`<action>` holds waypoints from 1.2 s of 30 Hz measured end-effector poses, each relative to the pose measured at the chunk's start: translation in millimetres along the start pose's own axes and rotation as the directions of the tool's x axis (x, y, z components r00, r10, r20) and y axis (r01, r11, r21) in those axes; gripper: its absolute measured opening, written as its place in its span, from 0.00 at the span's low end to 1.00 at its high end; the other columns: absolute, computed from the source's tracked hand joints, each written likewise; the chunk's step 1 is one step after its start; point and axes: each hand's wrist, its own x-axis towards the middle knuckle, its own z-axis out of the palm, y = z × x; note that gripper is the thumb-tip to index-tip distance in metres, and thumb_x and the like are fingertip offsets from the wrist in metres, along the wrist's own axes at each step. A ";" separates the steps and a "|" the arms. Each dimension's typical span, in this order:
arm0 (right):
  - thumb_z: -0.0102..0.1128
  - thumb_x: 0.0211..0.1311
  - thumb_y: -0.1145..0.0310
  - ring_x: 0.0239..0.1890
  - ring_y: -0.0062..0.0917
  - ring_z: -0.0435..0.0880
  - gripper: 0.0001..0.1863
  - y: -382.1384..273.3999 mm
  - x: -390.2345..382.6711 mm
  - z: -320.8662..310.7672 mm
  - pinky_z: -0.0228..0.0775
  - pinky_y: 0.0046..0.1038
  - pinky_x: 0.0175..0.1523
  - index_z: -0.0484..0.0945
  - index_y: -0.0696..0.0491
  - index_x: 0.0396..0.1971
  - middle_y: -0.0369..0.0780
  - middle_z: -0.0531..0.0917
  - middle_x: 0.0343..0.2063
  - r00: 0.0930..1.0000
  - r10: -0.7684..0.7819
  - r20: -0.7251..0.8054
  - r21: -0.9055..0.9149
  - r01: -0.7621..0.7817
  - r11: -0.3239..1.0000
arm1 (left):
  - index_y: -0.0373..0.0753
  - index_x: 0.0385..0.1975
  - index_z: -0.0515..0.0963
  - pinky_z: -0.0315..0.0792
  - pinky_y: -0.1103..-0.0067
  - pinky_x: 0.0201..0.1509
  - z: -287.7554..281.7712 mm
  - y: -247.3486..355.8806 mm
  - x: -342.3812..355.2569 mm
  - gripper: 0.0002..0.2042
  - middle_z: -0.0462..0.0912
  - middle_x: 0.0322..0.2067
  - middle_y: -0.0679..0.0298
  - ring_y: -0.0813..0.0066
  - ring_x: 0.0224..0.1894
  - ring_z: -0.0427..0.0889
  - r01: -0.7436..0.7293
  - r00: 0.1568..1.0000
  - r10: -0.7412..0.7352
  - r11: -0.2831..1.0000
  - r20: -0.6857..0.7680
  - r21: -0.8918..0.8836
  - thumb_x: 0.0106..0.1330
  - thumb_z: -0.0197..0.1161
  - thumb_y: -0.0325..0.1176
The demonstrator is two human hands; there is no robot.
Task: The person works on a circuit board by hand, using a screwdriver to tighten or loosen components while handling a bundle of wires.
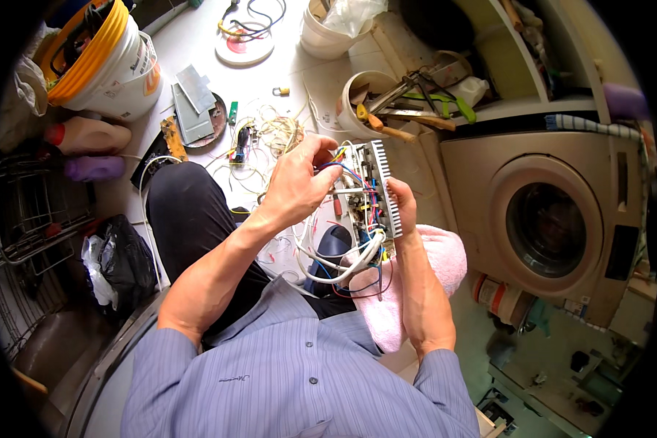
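A circuit board with a finned metal heat sink (387,186) stands tilted over my lap. My right hand (403,206) grips it by its right edge, fingers partly hidden behind the fins. My left hand (304,179) is at its upper left side, thumb and fingers curled around thin coloured wires (350,172); the fingertips are partly hidden. Thick white cables (336,276) loop down from the lower end of the board. Under my right forearm, a pink towel (445,255) lies over my leg.
Loose wires (277,135), a screwdriver (241,143) and grey metal plates (193,109) lie on the floor ahead. A bucket of tools (347,102) stands ahead right, beside a washing machine (482,164). At left are a white bucket (128,91), bottles (98,137) and a black bag (128,255).
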 end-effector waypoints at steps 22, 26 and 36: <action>0.61 0.64 0.54 0.27 0.17 0.82 0.22 -16.5 -6.5 2.1 0.75 0.20 0.34 0.82 0.63 0.38 0.37 0.85 0.29 0.998 -0.042 0.054 -0.519 0.064 0.853 | 0.30 0.47 0.80 0.75 0.83 0.47 -16.3 0.8 9.2 0.12 0.84 0.39 0.66 0.84 0.39 0.80 0.119 0.992 -0.116 0.989 0.045 -0.092 0.71 0.62 0.33; 0.62 0.65 0.56 0.28 0.16 0.82 0.20 -14.1 -8.1 9.5 0.75 0.20 0.35 0.83 0.63 0.38 0.36 0.86 0.29 0.996 -0.010 0.091 -0.552 0.059 0.832 | 0.33 0.55 0.79 0.73 0.79 0.55 -16.7 -8.1 20.6 0.16 0.85 0.43 0.63 0.75 0.44 0.81 0.014 1.000 -0.013 1.000 0.014 -0.026 0.69 0.57 0.28; 0.61 0.64 0.56 0.26 0.17 0.81 0.21 -11.7 -6.0 6.7 0.74 0.20 0.33 0.83 0.63 0.38 0.37 0.85 0.28 0.998 -0.047 0.032 -0.628 0.057 0.776 | 0.35 0.41 0.83 0.76 0.74 0.48 -40.7 4.8 30.5 0.07 0.86 0.41 0.58 0.68 0.43 0.85 -0.138 0.980 0.069 0.911 0.187 0.389 0.67 0.60 0.26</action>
